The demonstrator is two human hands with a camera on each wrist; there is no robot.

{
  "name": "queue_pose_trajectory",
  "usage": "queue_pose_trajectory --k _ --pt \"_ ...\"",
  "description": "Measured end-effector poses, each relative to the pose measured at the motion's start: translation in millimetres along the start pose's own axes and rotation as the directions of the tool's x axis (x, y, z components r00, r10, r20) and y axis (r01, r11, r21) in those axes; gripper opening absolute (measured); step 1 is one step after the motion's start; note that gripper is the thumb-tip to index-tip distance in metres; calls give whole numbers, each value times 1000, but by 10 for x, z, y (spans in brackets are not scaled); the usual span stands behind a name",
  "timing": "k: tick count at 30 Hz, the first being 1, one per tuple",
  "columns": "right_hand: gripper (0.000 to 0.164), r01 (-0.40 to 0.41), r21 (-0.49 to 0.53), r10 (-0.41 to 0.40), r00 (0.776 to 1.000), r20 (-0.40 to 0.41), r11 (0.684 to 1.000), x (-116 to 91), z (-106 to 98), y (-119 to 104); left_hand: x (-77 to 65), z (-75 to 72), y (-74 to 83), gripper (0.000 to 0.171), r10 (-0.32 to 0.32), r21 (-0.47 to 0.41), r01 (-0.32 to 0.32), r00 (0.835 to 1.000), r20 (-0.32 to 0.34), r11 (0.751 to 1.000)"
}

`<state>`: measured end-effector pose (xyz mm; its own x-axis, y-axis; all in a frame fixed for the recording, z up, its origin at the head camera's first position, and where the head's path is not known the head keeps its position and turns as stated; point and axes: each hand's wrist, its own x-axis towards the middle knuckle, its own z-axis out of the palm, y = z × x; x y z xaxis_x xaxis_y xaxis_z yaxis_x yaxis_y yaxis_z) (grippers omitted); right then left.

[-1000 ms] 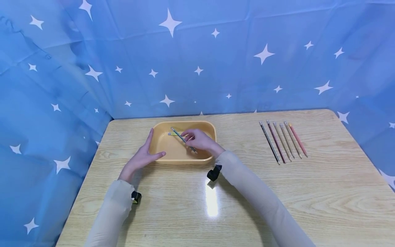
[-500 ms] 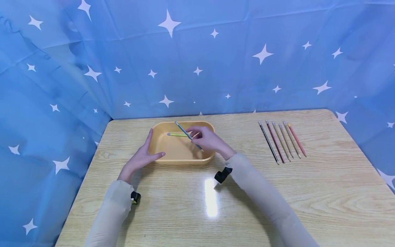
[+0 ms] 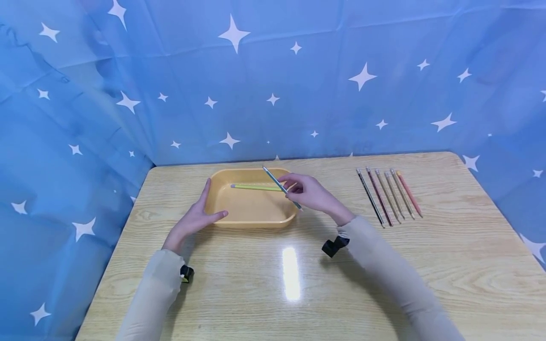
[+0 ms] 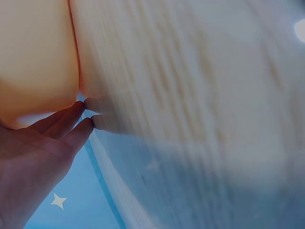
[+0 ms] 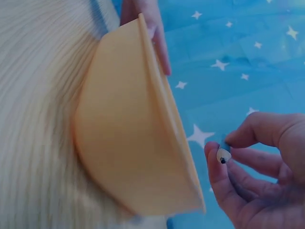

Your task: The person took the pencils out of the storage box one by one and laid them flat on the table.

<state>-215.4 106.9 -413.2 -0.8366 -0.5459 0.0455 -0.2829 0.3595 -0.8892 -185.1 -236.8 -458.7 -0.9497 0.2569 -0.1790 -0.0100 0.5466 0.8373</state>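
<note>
In the head view a peach-coloured plastic tray stands on the table, with a yellow-green pencil lying in it. My left hand holds the tray's near left corner, the thumb over the front rim and the fingers along the outer left side. Those fingers touch the tray wall in the left wrist view. Over the tray's right rim, my right hand pinches a dark blue-green pencil between thumb and fingers. Its sharpened tip faces the camera in the right wrist view.
Several pencils lie side by side in a slanted row on the right part of the wooden table. A blue curtain with white stars hangs behind and to the left.
My right hand has lifted the dark blue-green pencil from inside the tray and carried it right to the rim. More of the yellow-green pencil shows now. My left hand stays put.
</note>
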Motion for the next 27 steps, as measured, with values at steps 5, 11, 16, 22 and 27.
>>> queue_pose_trajectory --k 5,11,16,22,27 --pt "39 -24 -36 24 1000 -9 999 -130 -100 92 -7 -4 8 110 4 14 -4 1000 2 1000" --pt "40 -43 -58 41 998 -41 997 -276 -200 172 -6 6 0 110 -9 25 9 1000 -2 1000" --pt "42 -74 -59 68 993 -93 996 -405 -273 276 -2 17 0 110 -8 13 8 1000 -3 1000" --pt "45 -127 -84 115 983 -141 988 -539 -367 384 8 11 -7 111 -2 13 2 1000 -5 1000" --pt "42 -138 -97 120 978 -171 986 -646 -463 498 7 15 -11 111 -9 9 9 1000 -6 1000"
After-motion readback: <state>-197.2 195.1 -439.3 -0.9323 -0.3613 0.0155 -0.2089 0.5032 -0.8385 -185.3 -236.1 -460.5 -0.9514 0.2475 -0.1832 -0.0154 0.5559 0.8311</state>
